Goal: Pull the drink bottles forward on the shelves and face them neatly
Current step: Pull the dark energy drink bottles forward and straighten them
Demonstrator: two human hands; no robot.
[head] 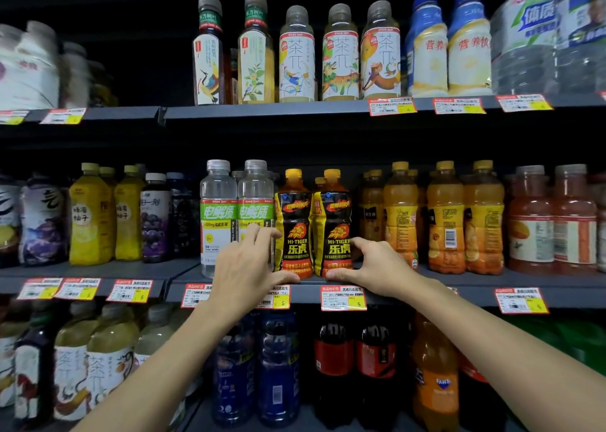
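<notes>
While left hand (249, 264) cups left Hi-Tiger bottle (293, 215) and right hand (372, 264) cups right Hi-Tiger bottle (333, 215), fingers half-curled, pair stands at shelf lip (465, 295), labels forward. Juice bottles (446, 218) right of pair: barcodes outward, apparently unfaced.

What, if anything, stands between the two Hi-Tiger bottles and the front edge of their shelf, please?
Nothing visible does. The left Hi-Tiger bottle and right Hi-Tiger bottle stand at the shelf edge; only the thumbs of the left hand and right hand, which cup them, lie before their bases.
</notes>
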